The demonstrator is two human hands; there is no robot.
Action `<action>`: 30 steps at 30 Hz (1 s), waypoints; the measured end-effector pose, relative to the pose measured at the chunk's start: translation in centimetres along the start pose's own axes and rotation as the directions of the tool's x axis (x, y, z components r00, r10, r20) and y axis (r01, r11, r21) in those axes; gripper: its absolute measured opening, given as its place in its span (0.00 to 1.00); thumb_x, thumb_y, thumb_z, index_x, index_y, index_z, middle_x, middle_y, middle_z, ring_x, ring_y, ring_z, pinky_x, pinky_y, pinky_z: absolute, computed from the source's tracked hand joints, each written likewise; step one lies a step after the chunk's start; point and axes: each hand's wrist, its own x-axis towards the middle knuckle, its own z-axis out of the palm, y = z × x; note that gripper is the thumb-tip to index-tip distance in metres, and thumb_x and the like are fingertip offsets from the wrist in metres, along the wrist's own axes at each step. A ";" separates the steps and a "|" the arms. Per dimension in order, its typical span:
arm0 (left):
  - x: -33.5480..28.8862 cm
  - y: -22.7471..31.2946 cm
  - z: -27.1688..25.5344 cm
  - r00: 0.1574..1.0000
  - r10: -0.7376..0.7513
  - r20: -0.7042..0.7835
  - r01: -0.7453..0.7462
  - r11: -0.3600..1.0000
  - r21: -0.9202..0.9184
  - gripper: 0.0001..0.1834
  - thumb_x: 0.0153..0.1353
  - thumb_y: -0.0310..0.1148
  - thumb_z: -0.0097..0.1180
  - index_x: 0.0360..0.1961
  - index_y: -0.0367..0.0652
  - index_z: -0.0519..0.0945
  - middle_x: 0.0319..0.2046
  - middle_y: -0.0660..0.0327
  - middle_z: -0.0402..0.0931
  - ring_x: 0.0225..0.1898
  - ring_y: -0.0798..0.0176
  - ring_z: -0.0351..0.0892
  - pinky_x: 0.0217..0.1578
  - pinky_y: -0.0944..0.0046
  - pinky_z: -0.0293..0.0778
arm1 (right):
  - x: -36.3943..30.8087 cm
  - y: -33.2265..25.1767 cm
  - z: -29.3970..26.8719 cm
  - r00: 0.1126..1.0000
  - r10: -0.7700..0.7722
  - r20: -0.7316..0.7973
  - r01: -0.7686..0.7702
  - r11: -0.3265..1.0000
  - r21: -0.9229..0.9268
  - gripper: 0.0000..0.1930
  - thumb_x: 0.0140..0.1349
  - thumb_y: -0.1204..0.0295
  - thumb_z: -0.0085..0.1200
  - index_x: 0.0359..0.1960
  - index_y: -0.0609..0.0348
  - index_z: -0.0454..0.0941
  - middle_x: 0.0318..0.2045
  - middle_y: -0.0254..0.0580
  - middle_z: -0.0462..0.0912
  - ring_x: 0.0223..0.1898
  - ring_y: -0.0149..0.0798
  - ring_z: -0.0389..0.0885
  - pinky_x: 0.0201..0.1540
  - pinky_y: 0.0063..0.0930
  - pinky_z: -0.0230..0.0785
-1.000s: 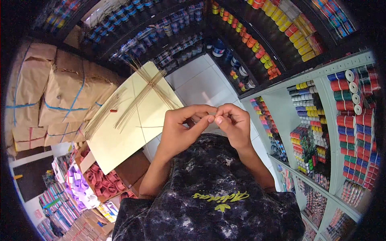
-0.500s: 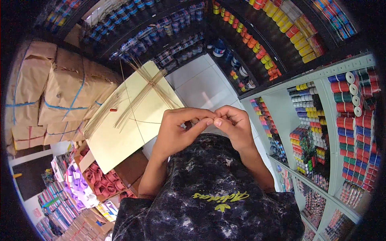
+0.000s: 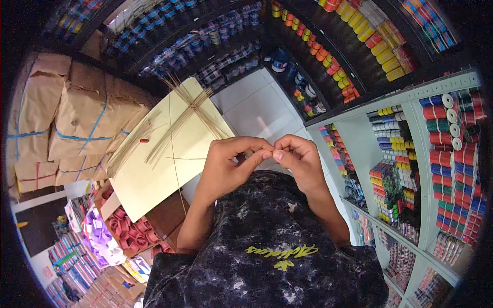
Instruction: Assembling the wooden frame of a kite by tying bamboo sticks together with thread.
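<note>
My left hand (image 3: 228, 167) and my right hand (image 3: 300, 161) meet in front of my chest, thumbs and forefingers pinched together. Between their tips is a thin brown strand, mostly hidden by the fingers. A thin brown strand (image 3: 187, 158) sticks out to the left from behind my left hand. Another long, thin strand (image 3: 173, 149) runs up and down over the table, bowed slightly, its lower end by my left forearm; whether it joins the pinched piece I cannot tell. Beyond lie crossed bundles of thin brown strands (image 3: 192, 108) on a pale yellow tabletop (image 3: 138, 192).
A small red object (image 3: 144, 140) lies on the tabletop. Paper-wrapped parcels (image 3: 84, 113) tied with blue strapping are stacked at left. Below the table is a carton of pink-red rolls (image 3: 128, 226). Shelves of coloured spools (image 3: 395, 169) stand at right, with dark shelves (image 3: 339, 51) at the back.
The long strand over the table has shifted: its upper part is farther right, and its lower end reaches down nearer my left forearm. Both hands stay almost in place, still pinching.
</note>
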 end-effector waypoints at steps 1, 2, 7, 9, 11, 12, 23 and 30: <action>0.0 -0.1 0.0 1.000 -0.002 0.000 0.002 1.000 -0.003 0.07 0.61 0.25 0.66 0.40 0.37 0.87 0.33 0.57 0.87 0.31 0.69 0.84 0.33 0.69 0.78 | 0.1 0.0 0.0 1.000 0.016 0.007 -0.016 1.000 0.018 0.06 0.66 0.72 0.60 0.37 0.62 0.80 0.31 0.25 0.79 0.32 0.17 0.72 0.35 0.13 0.63; 0.0 -0.2 0.0 1.000 -0.005 0.000 0.005 1.000 -0.005 0.07 0.61 0.25 0.66 0.40 0.37 0.86 0.33 0.57 0.87 0.31 0.69 0.84 0.33 0.69 0.78 | 0.1 -0.1 -0.1 0.999 0.032 0.014 -0.032 0.999 0.036 0.06 0.66 0.72 0.60 0.36 0.62 0.80 0.31 0.25 0.79 0.33 0.17 0.72 0.36 0.13 0.63; 0.0 -0.3 0.0 1.000 -0.019 0.000 0.019 1.000 -0.013 0.07 0.61 0.25 0.66 0.40 0.36 0.86 0.33 0.57 0.87 0.31 0.70 0.84 0.33 0.70 0.78 | 0.3 -0.1 0.1 0.998 0.056 0.013 -0.057 0.995 0.084 0.05 0.65 0.72 0.60 0.36 0.61 0.79 0.30 0.25 0.79 0.31 0.16 0.71 0.34 0.13 0.62; 0.0 -0.3 0.1 1.000 -0.019 -0.003 0.019 1.000 -0.017 0.07 0.61 0.25 0.66 0.40 0.36 0.86 0.33 0.57 0.86 0.31 0.70 0.83 0.33 0.70 0.78 | 0.3 0.1 -0.1 0.997 0.070 0.020 -0.071 0.991 0.114 0.05 0.65 0.72 0.60 0.36 0.61 0.79 0.30 0.25 0.78 0.30 0.16 0.70 0.32 0.13 0.61; 0.0 -0.3 0.1 0.999 -0.032 0.002 0.032 0.998 -0.057 0.06 0.61 0.25 0.66 0.39 0.36 0.86 0.33 0.57 0.86 0.30 0.72 0.82 0.33 0.71 0.77 | 0.4 0.2 -0.3 0.991 0.118 0.070 -0.130 0.972 0.196 0.06 0.65 0.71 0.60 0.35 0.60 0.79 0.28 0.25 0.77 0.26 0.16 0.67 0.28 0.14 0.56; 0.0 -0.3 0.1 0.999 -0.033 0.002 0.033 0.998 -0.057 0.06 0.61 0.25 0.66 0.39 0.36 0.86 0.33 0.57 0.86 0.30 0.72 0.82 0.33 0.71 0.77 | 0.4 0.2 -0.2 0.991 0.118 0.070 -0.130 0.972 0.197 0.06 0.65 0.71 0.60 0.35 0.60 0.79 0.28 0.25 0.77 0.26 0.16 0.67 0.28 0.14 0.56; 0.1 -0.9 0.4 0.999 -0.039 -0.020 0.035 0.987 -0.159 0.05 0.63 0.25 0.64 0.39 0.34 0.86 0.28 0.63 0.84 0.27 0.76 0.77 0.28 0.73 0.72 | 0.4 0.4 0.1 0.987 0.119 0.105 -0.140 0.966 0.218 0.05 0.66 0.70 0.59 0.36 0.58 0.78 0.26 0.23 0.74 0.22 0.17 0.61 0.24 0.16 0.50; 0.1 -1.1 0.3 0.998 -0.066 -0.020 0.062 0.982 -0.179 0.06 0.64 0.25 0.63 0.40 0.34 0.85 0.29 0.63 0.84 0.27 0.76 0.78 0.28 0.74 0.72 | 0.2 -0.1 0.4 0.989 0.123 0.084 -0.137 0.972 0.191 0.05 0.65 0.71 0.58 0.34 0.57 0.77 0.27 0.24 0.75 0.25 0.16 0.64 0.26 0.15 0.52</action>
